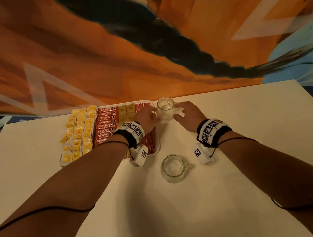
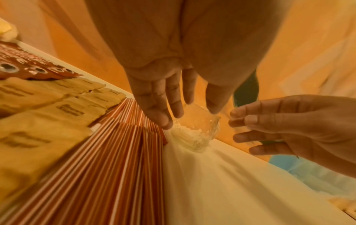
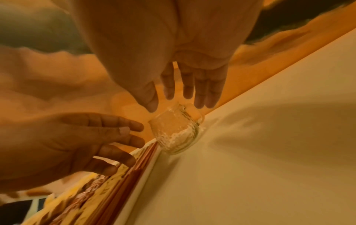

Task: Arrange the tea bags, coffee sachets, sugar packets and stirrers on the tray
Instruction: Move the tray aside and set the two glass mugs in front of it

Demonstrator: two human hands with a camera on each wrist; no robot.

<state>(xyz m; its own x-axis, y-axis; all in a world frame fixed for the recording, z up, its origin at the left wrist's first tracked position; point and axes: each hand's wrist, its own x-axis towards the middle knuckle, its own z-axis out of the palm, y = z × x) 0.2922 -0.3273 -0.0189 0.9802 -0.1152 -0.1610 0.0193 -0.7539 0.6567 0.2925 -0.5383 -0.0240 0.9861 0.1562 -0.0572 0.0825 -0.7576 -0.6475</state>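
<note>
The white tray (image 1: 158,145) holds rows of yellow tea bags (image 1: 80,129), red coffee sachets (image 1: 106,123), tan sugar packets (image 1: 126,109) and red-striped stirrers (image 1: 151,140). An empty glass mug (image 1: 165,108) stands just past the tray's far right corner. My left hand (image 1: 147,115) is at the mug's left side and my right hand (image 1: 184,112) at its handle side, each with fingers straight and spread. The left wrist view shows the mug (image 2: 196,129) under my left hand (image 2: 185,97), beside the stirrers (image 2: 108,159). In the right wrist view my right hand (image 3: 173,99) hovers above the mug (image 3: 175,130).
A second empty glass mug (image 1: 174,168) stands on the white table (image 1: 248,132) between my forearms, in front of the tray's near right corner. A painted orange wall rises right behind the table's far edge.
</note>
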